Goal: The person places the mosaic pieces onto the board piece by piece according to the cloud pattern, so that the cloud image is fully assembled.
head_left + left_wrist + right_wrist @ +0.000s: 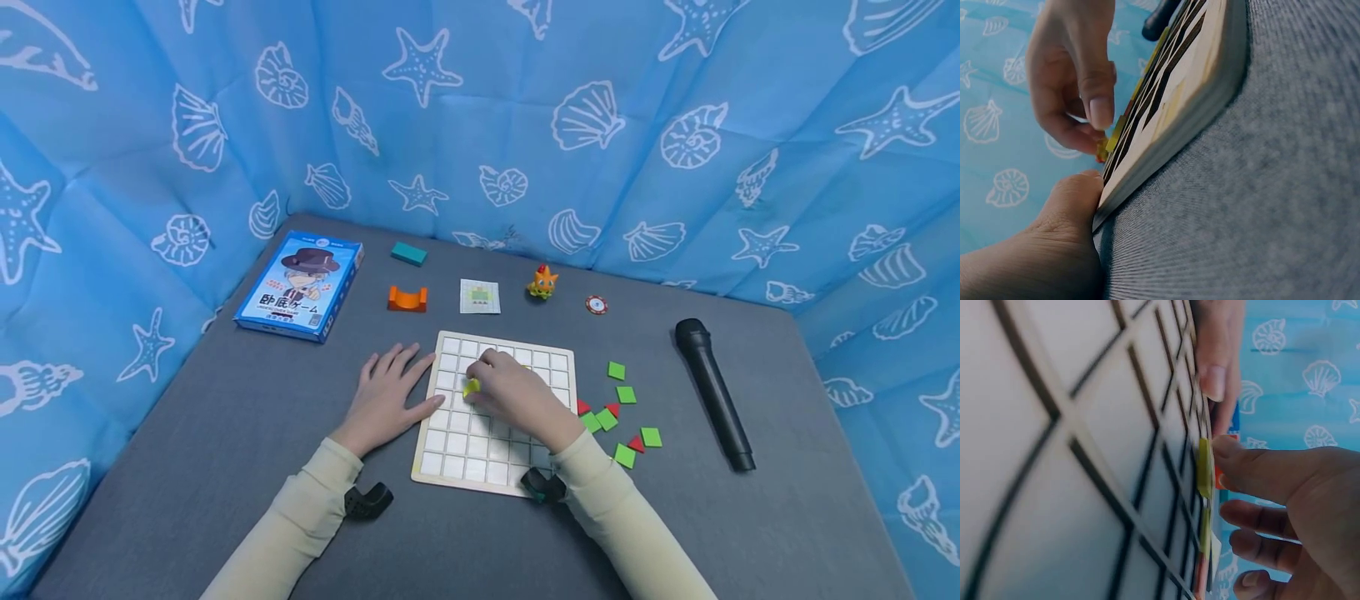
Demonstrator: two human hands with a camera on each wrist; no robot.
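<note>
The left hand (pixel 386 398) lies flat with fingers spread against the grid board (pixel 497 414) edge, seemingly to steady it on the desk (pixel 225 467), while the right hand (pixel 517 396) pinches a yellow tile (pixel 471 387) over a left-side cell.

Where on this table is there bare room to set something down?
Bare grey cloth lies left of the left hand, below the blue box, and beyond the microphone. It is crowded between the grid board and the microphone, where small tiles lie.
</note>
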